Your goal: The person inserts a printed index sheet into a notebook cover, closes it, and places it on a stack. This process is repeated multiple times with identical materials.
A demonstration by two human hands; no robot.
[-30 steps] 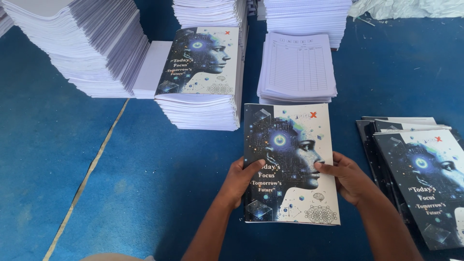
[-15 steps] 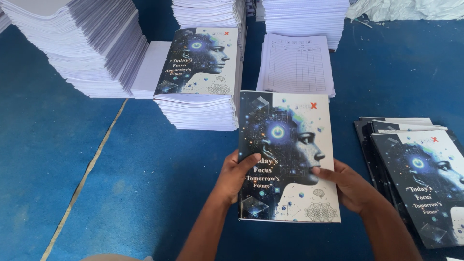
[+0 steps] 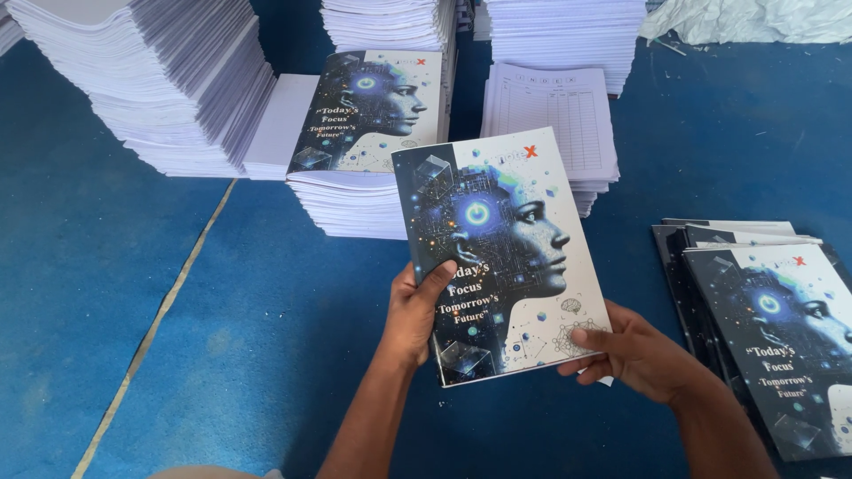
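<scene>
I hold one notebook (image 3: 497, 248) with a dark blue and white printed cover showing a head in profile, lifted off the blue floor and tilted slightly left. My left hand (image 3: 417, 310) grips its lower left edge, thumb on the cover. My right hand (image 3: 635, 350) grips its lower right corner from beneath, thumb on top. Behind it stands a stack of the same covers (image 3: 368, 142), and to the right lies a fanned pile of finished notebooks (image 3: 768, 319).
Tall stacks of white paper (image 3: 169, 89) stand at the back left, and more white stacks (image 3: 568, 35) stand at the back. A pile of ruled index sheets (image 3: 555, 124) sits behind the held notebook. A yellow line (image 3: 151, 328) runs across the blue floor (image 3: 266, 337).
The notebook has risen off the floor and tilted left. My left hand shifted up its left edge; my right hand slid to the lower right corner.
</scene>
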